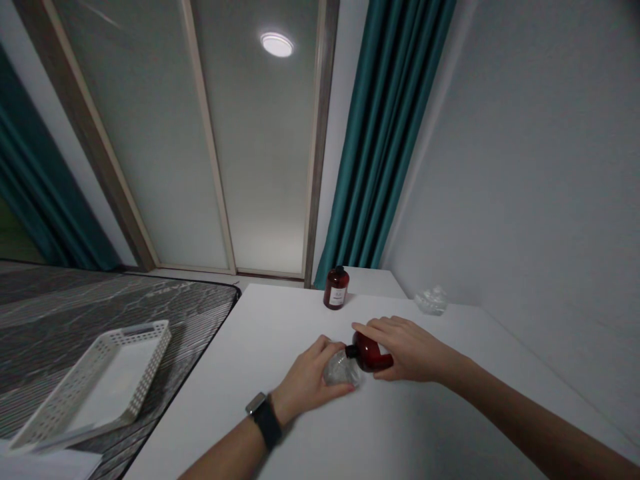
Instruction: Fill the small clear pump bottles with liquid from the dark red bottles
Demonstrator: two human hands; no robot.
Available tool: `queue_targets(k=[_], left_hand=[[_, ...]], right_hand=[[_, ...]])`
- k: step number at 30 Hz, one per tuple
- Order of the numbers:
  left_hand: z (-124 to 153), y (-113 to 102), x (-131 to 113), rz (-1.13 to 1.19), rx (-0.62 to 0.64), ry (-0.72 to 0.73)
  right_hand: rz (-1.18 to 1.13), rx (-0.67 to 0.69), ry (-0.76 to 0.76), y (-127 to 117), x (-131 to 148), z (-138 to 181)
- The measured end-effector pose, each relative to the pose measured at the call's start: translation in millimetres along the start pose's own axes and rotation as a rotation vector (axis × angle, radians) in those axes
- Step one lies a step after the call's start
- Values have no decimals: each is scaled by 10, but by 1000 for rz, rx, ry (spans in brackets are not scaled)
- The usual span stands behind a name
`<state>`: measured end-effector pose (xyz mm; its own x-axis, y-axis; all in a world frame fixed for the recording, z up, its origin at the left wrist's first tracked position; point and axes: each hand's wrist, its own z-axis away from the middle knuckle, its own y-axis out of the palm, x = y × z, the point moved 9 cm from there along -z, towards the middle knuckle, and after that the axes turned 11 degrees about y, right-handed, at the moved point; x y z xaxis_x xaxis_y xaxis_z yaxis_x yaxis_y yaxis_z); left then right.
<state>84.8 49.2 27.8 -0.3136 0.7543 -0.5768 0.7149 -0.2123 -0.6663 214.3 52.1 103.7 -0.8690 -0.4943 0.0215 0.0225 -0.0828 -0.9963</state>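
My right hand [400, 343] is wrapped round a reddish-brown bottle [369, 353] with a black neck, tipped onto its side. The neck points left and meets the top of a clear, see-through container [340, 371]. My left hand [313, 377], with a dark watch on its wrist, closes round that container low over the white table. Whether liquid passes between the two cannot be made out. Farther back on the table stands a second reddish-brown bottle [335, 288], upright, with a black top and white label.
At the table's [280, 320] far right, by the wall, sits a clear ribbed object [431, 301], perhaps glass. A white perforated basket [150, 373] lies to the left, below a dark striped surface's edge. Teal curtains [380, 147] and frosted sliding doors [265, 167] stand behind.
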Motion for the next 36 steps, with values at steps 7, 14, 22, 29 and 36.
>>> queue_targets(k=[7, 14, 22, 29, 36], left_hand=[[-8, -12, -2, -2, 0, -7], [-6, -14, -10, 8, -6, -3], [-12, -9, -6, 6, -1, -1], [-13, -6, -6, 8, -3, -1], [-12, -15, -12, 23, -5, 3]], right_hand=[[-13, -7, 0, 4, -12, 5], [-17, -15, -8, 2, -20, -1], [-15, -9, -7, -7, -10, 7], [-2, -15, -14, 10, -19, -3], [-13, -18, -9, -21, -2, 5]])
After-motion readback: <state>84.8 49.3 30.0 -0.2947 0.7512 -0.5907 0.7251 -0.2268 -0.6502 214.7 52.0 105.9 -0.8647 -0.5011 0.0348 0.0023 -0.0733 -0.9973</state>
